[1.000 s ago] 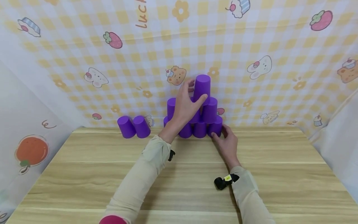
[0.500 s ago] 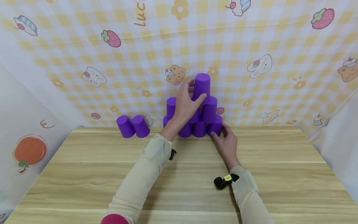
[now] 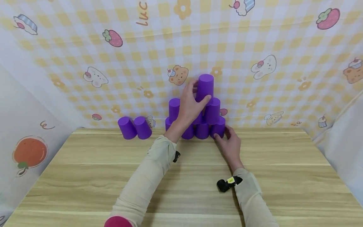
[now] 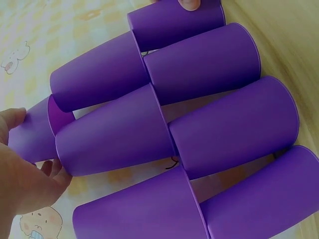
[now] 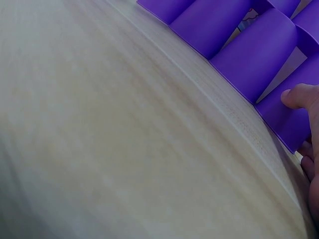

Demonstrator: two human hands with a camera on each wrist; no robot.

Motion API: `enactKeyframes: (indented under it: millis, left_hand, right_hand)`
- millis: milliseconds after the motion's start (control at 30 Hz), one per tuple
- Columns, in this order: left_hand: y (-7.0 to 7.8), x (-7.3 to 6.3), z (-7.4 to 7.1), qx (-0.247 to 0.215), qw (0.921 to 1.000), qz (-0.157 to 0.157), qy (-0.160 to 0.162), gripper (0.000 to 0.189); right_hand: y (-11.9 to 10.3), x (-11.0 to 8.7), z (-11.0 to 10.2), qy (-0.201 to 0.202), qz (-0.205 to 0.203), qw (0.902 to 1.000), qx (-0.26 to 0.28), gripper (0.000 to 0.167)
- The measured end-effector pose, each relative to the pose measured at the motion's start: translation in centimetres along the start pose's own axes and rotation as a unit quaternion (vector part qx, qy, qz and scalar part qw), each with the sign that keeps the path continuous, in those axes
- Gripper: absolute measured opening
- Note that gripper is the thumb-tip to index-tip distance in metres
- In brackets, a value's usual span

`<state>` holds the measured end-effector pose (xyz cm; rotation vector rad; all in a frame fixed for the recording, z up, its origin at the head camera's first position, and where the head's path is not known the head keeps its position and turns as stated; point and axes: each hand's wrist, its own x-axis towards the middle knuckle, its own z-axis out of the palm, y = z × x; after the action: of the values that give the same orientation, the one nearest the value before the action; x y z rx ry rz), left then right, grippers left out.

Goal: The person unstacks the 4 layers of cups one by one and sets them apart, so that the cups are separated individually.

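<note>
Purple cups stand upside down in a stepped stack against the back cloth. My left hand [image 3: 190, 104] holds the top cup [image 3: 205, 85] between thumb and fingers, above the second row. In the left wrist view part of the inside of this top cup [image 4: 31, 130] shows, its rim close to the second-row cups [image 4: 112, 132]; whether it rests fully on them I cannot tell. My right hand [image 3: 231, 146] grips the rightmost bottom cup [image 3: 217, 128], thumb in front, other fingers round its right side. In the right wrist view the thumb presses that bottom cup [image 5: 284, 117].
Two more purple cups [image 3: 127, 127] stand upside down side by side, left of the stack. The wooden table [image 3: 198, 189] meets a yellow-checked cloth [image 3: 127, 72] just behind the cups. A red round object [image 3: 117, 221] shows at the bottom edge by the left sleeve.
The left hand and its cup stay almost in place, with only a very slight shift right in the last half second. The right hand has not visibly moved.
</note>
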<state>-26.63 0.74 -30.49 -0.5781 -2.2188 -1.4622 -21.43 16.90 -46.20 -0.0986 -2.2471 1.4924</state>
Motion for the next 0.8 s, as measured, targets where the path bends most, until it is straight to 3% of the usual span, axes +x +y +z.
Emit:
enactKeyframes:
  millis: [333, 800]
  left_hand:
    - [-0.1, -0.1, -0.1, -0.029, 0.9992, 0.014, 0.025, 0.06]
    - [0.1, -0.3, -3.2, -0.022, 0.9968, 0.054, 0.054, 0.062]
  right_hand:
    - [-0.1, 0.0, -0.1, -0.001, 0.0, 1.0, 0.003, 0.053]
    - [0.0, -0.1, 0.0, -0.003, 0.0, 1.0, 0.001, 0.054]
